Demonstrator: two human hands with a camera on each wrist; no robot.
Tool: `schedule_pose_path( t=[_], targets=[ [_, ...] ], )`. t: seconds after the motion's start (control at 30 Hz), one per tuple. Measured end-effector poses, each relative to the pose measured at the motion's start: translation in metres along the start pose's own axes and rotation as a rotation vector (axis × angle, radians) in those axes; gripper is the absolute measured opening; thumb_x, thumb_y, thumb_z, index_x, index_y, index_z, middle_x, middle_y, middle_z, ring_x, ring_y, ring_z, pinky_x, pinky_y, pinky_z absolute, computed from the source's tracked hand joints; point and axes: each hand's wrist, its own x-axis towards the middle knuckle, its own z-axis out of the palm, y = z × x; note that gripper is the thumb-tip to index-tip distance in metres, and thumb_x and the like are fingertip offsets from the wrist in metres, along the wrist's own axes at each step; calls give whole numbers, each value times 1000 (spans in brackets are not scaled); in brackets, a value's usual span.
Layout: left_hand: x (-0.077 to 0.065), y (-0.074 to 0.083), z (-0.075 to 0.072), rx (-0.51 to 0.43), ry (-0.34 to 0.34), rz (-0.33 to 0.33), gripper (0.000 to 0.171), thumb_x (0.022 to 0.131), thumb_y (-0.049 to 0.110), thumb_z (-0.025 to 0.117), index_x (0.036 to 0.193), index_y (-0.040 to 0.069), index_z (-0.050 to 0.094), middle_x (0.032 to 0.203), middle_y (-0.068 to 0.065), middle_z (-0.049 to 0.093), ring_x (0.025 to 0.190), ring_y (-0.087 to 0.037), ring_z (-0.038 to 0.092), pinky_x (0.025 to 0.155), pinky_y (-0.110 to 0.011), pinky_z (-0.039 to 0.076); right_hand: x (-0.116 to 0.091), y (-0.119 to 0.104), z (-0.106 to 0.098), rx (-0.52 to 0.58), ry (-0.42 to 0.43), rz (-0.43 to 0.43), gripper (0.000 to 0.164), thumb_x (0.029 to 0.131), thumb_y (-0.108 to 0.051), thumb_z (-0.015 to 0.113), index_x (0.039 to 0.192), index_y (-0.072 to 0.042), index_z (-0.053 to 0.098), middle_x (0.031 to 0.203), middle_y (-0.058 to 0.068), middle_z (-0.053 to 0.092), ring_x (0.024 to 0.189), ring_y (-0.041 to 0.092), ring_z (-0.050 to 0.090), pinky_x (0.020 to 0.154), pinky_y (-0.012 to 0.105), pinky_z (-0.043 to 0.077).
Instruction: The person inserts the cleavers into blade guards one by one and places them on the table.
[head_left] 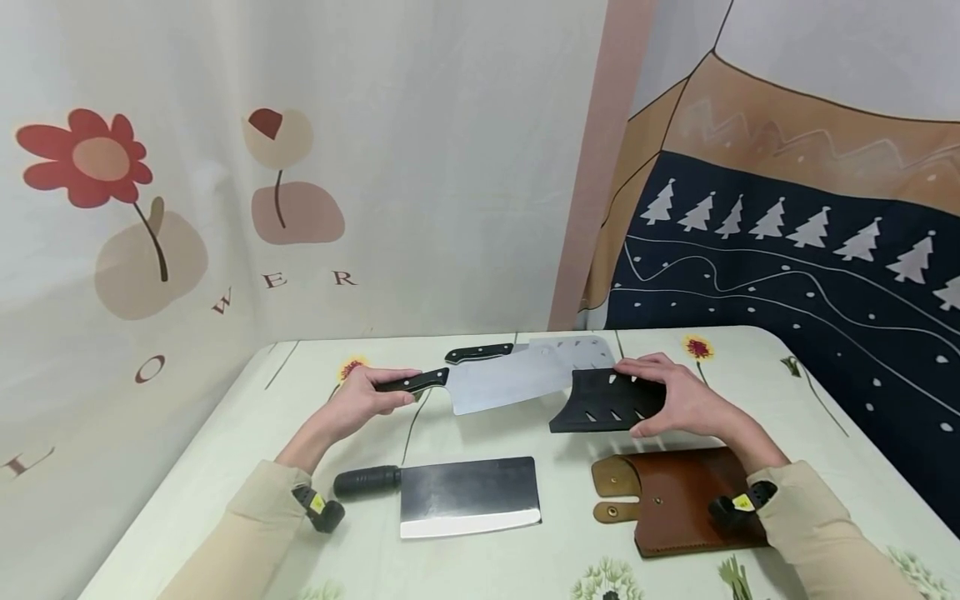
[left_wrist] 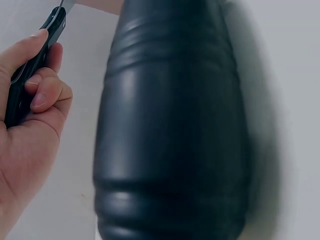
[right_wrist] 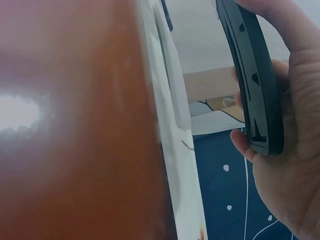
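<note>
My left hand (head_left: 366, 397) grips the black riveted handle (left_wrist: 22, 95) of a kitchen cleaver (head_left: 498, 385), its broad pale blade pointing right above the table. Held by my right hand (head_left: 688, 402), fingers on its top edge and thumb below, is a black slotted blade guard (head_left: 603, 410). The blade's far end is right at the guard's left side and overlaps it in the head view. The right wrist view shows the guard (right_wrist: 260, 95) edge-on between thumb and fingers.
In front lies a dark-bladed cleaver (head_left: 468, 492) with a ribbed black handle (left_wrist: 170, 120). A brown leather sheath (head_left: 690, 508) lies under my right wrist. Behind the held blade are another black-handled knife (head_left: 480, 353) and a pale slotted guard (head_left: 588, 348). Curtains hang beyond the table.
</note>
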Motion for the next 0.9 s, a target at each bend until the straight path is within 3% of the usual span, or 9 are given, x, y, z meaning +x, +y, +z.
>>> schedule_pose_path(
  t=[0.17,0.43,0.9],
  targets=[
    [0,1,-1,12,-18,16,46,89,6,79,133,3,68,114,-21,69,72,-15,54,66,-29,49,0,0,-1,11,3,-11,93,67,-41,92,146,-8,57,145,19,53,132,38,40,100,65,41],
    [0,6,2,-12,-157,103,44,90,8,79,132,0,68,110,-14,72,81,-10,57,70,-24,50,-4,6,-7,34,12,-1,91,68,-38,93,145,-6,58,145,19,53,132,37,40,102,67,38],
    [4,11,-4,24,-238,95,44,90,10,79,131,-1,68,101,-5,75,75,-9,50,67,-23,45,-12,-3,-11,28,-40,-52,90,66,-39,92,144,-9,60,144,16,54,132,35,40,100,60,40]
  ],
)
